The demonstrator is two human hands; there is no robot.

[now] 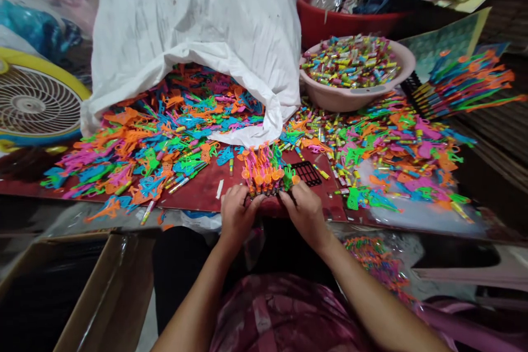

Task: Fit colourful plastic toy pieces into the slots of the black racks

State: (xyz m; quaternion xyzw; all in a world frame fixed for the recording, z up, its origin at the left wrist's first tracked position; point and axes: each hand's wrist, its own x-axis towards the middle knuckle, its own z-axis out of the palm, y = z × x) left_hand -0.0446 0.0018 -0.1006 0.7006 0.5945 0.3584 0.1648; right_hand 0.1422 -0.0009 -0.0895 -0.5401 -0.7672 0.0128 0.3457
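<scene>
Both hands meet at the table's front edge around a black plastic grid rack [310, 172]. Its left part is filled with upright plastic toy sticks [264, 168], mostly orange and pink, with round orange ends. My left hand [238, 210] is closed on the rack's left end, thumb along the near side. At the right of the filled rows, my right hand [306, 208] is closed on the rack, its thumb pointing inward. A green toy piece [289, 177] and an orange round end stand by its fingers. The fingertips are partly hidden behind the toys.
A white sack [198, 5] spills colourful plastic toy pieces [160, 148] over the red table [202, 198]. A pink basin [350, 100] holds small candy-like tubes. More pieces lie right, below a filled rack [462, 85]. A fan [37, 102] stands left; a cardboard box [111, 291] sits below.
</scene>
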